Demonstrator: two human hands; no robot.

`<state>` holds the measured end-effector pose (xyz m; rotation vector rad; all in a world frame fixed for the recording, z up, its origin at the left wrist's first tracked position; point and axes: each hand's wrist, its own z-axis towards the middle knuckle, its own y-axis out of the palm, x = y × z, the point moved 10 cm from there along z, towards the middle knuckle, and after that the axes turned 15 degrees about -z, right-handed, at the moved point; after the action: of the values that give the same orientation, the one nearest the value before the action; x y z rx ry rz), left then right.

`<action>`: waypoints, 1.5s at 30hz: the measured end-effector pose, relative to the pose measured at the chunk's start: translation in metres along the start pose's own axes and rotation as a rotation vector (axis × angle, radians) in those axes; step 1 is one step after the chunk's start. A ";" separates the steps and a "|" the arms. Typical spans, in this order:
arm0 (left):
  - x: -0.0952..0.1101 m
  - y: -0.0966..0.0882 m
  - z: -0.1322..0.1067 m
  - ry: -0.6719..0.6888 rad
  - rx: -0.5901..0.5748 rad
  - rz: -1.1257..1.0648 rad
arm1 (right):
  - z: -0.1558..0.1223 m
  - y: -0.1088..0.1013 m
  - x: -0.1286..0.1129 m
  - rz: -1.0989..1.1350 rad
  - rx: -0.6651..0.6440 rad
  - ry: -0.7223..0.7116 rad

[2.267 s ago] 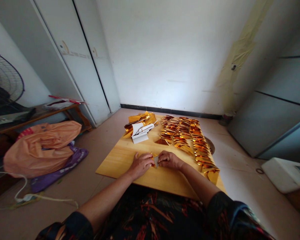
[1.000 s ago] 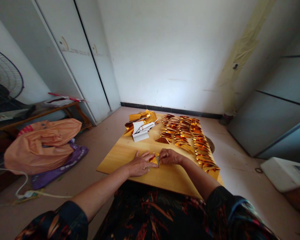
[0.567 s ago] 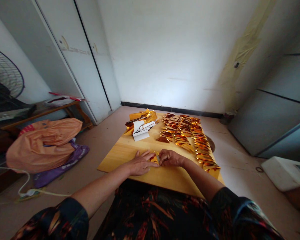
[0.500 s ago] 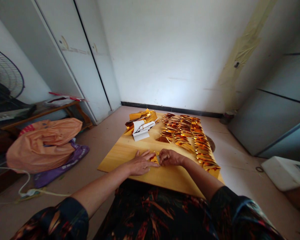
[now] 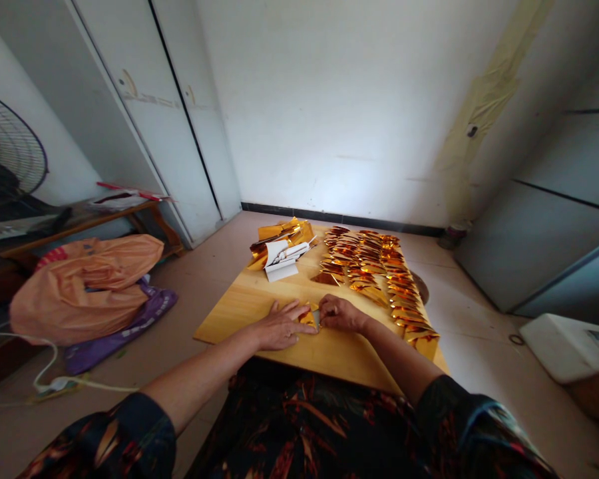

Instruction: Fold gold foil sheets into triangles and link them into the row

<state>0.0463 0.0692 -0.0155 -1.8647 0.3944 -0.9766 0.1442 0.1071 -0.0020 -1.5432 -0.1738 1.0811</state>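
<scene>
On the wooden board (image 5: 259, 309) in front of me lies a small piece of gold foil paper (image 5: 307, 319), partly folded, with a pale side showing. My left hand (image 5: 282, 326) rests flat on it, fingers stretched out. At the paper's right edge my right hand (image 5: 340, 313) is closed, thumb and fingertips pinched on that edge; the fingertips partly hide it. Rows of folded gold foil pieces (image 5: 369, 256) stand close together on the board's right side. Farther back on the left is a loose stack of gold foil sheets (image 5: 289, 231), with white-backed paper (image 5: 281, 266) before it.
Left of the board, an orange bag (image 5: 87, 286) and a purple bag (image 5: 130, 332) lie on the floor near a white cable (image 5: 54, 359). A fan (image 5: 10, 153) stands on a low wooden bench. To the right is a white box (image 5: 569, 346).
Both hands keep almost the same place on the gold foil paper. My right hand's fingers have shifted very slightly at its edge, and the view has moved a little.
</scene>
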 end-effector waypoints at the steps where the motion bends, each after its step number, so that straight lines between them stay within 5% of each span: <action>1: 0.000 0.000 0.000 -0.003 -0.006 -0.001 | 0.000 0.000 -0.002 -0.023 0.013 -0.002; 12: 0.001 0.001 -0.002 -0.014 -0.037 0.006 | 0.006 0.004 -0.011 -0.256 0.010 0.044; 21: 0.001 0.001 -0.004 -0.025 -0.046 -0.004 | 0.008 0.004 0.000 -0.264 -0.021 0.168; 45: 0.002 0.001 -0.004 -0.049 -0.053 0.021 | 0.005 -0.001 0.003 -0.236 0.055 0.143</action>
<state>0.0450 0.0646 -0.0146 -1.9245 0.4132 -0.9121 0.1422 0.1129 -0.0023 -1.5025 -0.2206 0.7812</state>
